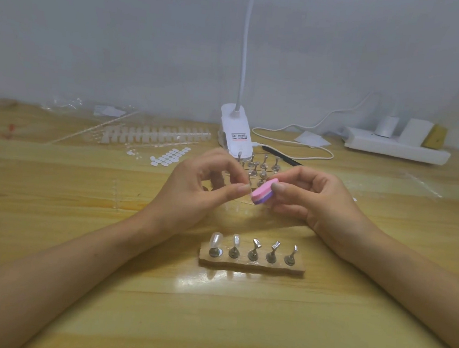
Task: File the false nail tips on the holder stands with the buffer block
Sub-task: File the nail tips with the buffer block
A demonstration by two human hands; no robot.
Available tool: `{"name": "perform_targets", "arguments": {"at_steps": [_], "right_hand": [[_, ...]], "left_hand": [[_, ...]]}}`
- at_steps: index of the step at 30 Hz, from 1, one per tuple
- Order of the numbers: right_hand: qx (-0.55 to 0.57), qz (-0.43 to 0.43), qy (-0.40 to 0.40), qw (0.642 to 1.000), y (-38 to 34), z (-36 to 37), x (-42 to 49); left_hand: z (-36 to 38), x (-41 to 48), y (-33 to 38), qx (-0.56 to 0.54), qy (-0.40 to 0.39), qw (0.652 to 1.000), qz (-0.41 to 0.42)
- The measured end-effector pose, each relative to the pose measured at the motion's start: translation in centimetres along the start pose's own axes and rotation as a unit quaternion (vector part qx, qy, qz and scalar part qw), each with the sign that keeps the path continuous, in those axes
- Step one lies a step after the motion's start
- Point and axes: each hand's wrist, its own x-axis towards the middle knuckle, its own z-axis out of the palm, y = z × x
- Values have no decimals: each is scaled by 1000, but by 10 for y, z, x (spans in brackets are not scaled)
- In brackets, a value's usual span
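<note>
Row of holder stands (252,256) sits by the table's near edge, with a false nail tip (215,240) on the leftmost. Above, the left hand (192,195) pinches something tiny, probably a tip, steadying it against the buffer block (262,195) that the right hand (318,204) pinches. Clip lamp (236,135) behind.

buffer block (262,191): pink on top, purple layer underneath, so two-tone stripes along the edge
table (76,243): yellowish wood with darker grain streaks running across, plus one little red mark far left
wall (123,37): plain pale grey-blue
holder base (251,266): tan, kinda corky brown
stands (253,251): silver-grey metal, all five
nail tip (215,240): milky see-through white
lamp (236,135): white all over, label has red and dark print
cable (305,129): white
power strip (396,149): white
pen (280,155): black
nail tip strips (153,134): frosted whitish
stickers (169,157): white ovals in rows
sponge (435,136): mustard yellow-brown
</note>
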Motion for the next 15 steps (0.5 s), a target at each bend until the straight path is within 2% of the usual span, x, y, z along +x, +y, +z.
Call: {"name": "perform_targets", "arguments": {"at_steps": [3,7,10,13,15], "right_hand": [[-54,0,-38,998,1,3,-2],[-13,-11,16,1000,2,1,-1],[-68,-6,-43,997,1,4,-4],[-33,-11,4,999,2,2,-3],[-58,-5,-16,998,1,2,-3]], "left_hand": [[-1,1,0,2,-5,1000,4],[0,0,-1,-14,3,1000,-13],[0,0,0,-14,-3,1000,-7],[0,0,0,-9,-4,1000,-10],[0,0,-1,-7,-3,1000,-11]]}}
